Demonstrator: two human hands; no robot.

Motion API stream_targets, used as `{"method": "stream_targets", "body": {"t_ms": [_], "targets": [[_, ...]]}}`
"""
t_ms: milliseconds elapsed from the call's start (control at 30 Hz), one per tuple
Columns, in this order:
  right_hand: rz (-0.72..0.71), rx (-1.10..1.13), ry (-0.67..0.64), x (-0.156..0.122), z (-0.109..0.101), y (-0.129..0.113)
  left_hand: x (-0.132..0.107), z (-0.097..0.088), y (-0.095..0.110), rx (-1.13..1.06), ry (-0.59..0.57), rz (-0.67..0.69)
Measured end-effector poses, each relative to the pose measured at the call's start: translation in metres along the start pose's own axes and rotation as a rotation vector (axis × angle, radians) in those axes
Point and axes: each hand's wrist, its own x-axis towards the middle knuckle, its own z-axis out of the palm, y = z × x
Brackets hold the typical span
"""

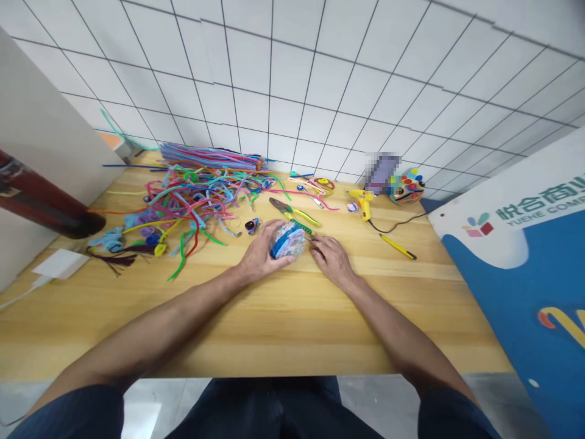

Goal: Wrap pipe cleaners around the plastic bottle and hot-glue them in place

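My left hand [265,251] is wrapped round the left side of a round bundle [292,242], pale and shiny with a blue band across it. Close by on the right, my right hand [333,259] has its fingers pressed together near the bundle's edge. Something thin seems to lie at those fingertips, too small to make out. Just beyond the bundle lie pliers [280,205] with yellow and green handles, partly hidden behind it. A small dark coiled piece [251,225] rests beside my left hand.
Tangled pipe cleaners [196,195] cover the left back of the table, below a long bundle of pipe cleaners [210,157]. Farther right are a yellow glue gun [364,201] with its cord, a yellow cutter knife [397,246] and a decorated round container [406,190]. A white adapter [61,263] sits far left.
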Motion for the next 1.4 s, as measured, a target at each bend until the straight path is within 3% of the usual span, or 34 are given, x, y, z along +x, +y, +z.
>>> {"method": "stream_targets", "body": {"t_ms": [233,467,700,933,1167,1400], "targets": [[-0.052,-0.042,0.032,-0.001,-0.003,-0.005,-0.002,-0.003,0.006,-0.115,-0.013,-0.048],[0.006,0.01,0.032,-0.005,-0.014,-0.015,-0.002,-0.005,0.008,-0.18,-0.019,-0.109],[0.019,0.034,0.03,-0.008,-0.015,-0.018,0.001,-0.004,0.009,-0.099,-0.059,-0.099],[-0.004,0.029,0.037,-0.008,-0.011,-0.021,-0.004,0.0,0.0,-0.089,0.063,-0.147],[-0.033,0.001,0.068,-0.004,-0.007,-0.018,0.0,0.002,-0.003,0.031,0.039,0.003],[-0.04,0.045,0.043,-0.004,-0.004,-0.015,0.002,0.001,-0.002,0.038,0.05,-0.002]]}}
